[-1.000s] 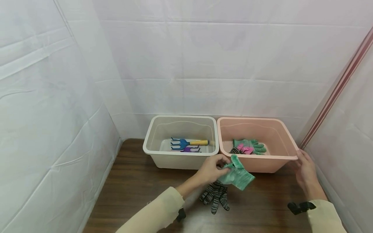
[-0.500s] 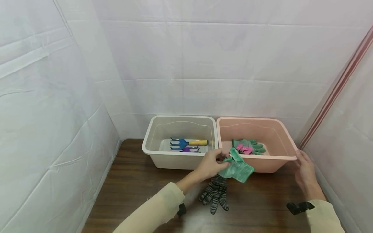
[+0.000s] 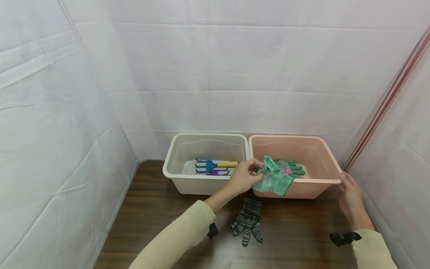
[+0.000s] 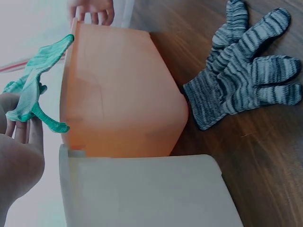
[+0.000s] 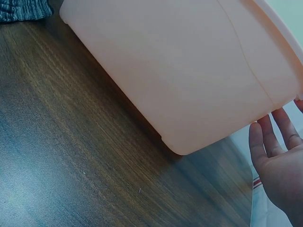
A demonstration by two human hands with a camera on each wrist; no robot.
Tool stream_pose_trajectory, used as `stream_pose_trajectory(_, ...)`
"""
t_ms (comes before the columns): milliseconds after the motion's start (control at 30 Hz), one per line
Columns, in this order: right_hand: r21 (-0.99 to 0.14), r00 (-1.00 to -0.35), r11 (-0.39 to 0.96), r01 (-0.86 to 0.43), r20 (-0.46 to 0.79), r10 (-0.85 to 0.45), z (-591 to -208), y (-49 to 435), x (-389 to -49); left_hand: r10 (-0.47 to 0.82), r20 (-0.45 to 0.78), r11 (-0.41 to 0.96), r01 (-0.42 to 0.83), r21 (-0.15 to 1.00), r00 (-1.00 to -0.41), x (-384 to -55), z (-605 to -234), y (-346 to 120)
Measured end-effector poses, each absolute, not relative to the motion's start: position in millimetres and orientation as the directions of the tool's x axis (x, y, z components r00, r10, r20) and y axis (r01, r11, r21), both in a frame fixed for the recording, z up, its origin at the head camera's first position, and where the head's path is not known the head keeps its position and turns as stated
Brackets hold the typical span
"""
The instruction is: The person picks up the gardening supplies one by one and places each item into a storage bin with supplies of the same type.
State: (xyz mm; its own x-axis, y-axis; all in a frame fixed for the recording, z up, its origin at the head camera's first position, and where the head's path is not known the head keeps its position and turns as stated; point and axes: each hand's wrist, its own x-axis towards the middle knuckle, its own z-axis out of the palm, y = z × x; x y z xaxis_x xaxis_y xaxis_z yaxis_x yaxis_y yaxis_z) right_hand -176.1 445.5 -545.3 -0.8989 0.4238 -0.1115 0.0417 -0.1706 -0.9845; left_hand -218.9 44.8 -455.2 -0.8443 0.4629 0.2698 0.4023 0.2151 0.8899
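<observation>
In the head view, my left hand (image 3: 244, 175) pinches a green glove (image 3: 273, 181) between thumb and fingers. The glove hangs over the front left rim of the pink bin (image 3: 324, 181), partly covering the bin's contents. My right hand (image 3: 351, 198) holds that bin at its right front corner; in the right wrist view its fingers (image 5: 257, 142) reach up against the outer wall below the rim. Inside the bin lie another green glove (image 3: 295, 170) and something pink (image 3: 285, 171), mostly hidden. A black-and-grey striped glove (image 3: 248, 222) lies flat on the table in front.
A white bin (image 3: 198, 177) stands left of the pink one, side by side. It contains a blue hand fork with a yellow handle (image 3: 227, 164) and a purple fork (image 3: 218, 172). White sheeting (image 3: 208, 74) encloses the wooden table (image 3: 147, 213) at the back and sides.
My left hand has risen and moved toward the pink bin with the green glove, uncovering the striped glove's cuff. My right hand stays at the bin's corner.
</observation>
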Motion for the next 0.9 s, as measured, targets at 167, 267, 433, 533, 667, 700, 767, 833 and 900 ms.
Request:
stream_pose_trajectory(167, -0.985, -0.9, -0.17, 0.044, -0.112, 0.421, -546.4, 446.7, -175.2, 0.444, 0.264, 0.217, 0.389, 0.895, -0.856, -223.5, -450.2, 48.5)
stream_pose_trajectory(267, -0.983, -0.902, -0.181, 0.032, -0.106, 0.418, -546.2, 447.2, -173.7, 0.443, 0.271, 0.219, 0.397, 0.891, -0.854, -228.0, -448.4, 50.8)
stream_pose_trajectory(433, -0.984, -0.902, -0.178, 0.025, -0.099, 0.42, -545.2, 447.1, -171.7, 0.447, 0.282, 0.216, 0.408, 0.887, -0.849, -235.6, -445.7, 55.2)
stream_pose_trajectory(533, -0.983, -0.904, -0.184, 0.009, -0.087, 0.418, -543.7, 447.0, -170.7, 0.44, 0.274, 0.215, 0.397, 0.892, -0.855, -239.0, -444.0, 58.8)
stream_pose_trajectory(667, -0.974, -0.914, -0.223, -0.027, -0.066, 0.401, -542.3, 447.1, -168.8, 0.422, 0.265, 0.22, 0.381, 0.898, -0.867, -241.7, -440.9, 64.5)
stream_pose_trajectory(700, -0.971, -0.916, -0.236, -0.035, -0.063, 0.397, -542.1, 446.9, -168.4, 0.417, 0.265, 0.218, 0.379, 0.899, -0.869, -242.1, -440.2, 66.0)
stream_pose_trajectory(767, -0.97, -0.918, -0.241, -0.035, -0.064, 0.392, -541.8, 447.1, -167.5, 0.407, 0.268, 0.214, 0.376, 0.901, -0.873, -242.5, -438.8, 69.2)
stream_pose_trajectory(833, -0.971, -0.918, -0.236, -0.029, -0.067, 0.392, -541.0, 447.6, -167.0, 0.396, 0.273, 0.204, 0.374, 0.905, -0.877, -243.3, -437.9, 72.7)
stream_pose_trajectory(900, -0.972, -0.918, -0.232, -0.025, -0.07, 0.39, -540.4, 448.4, -167.0, 0.381, 0.281, 0.199, 0.375, 0.905, -0.881, -244.6, -438.0, 75.7)
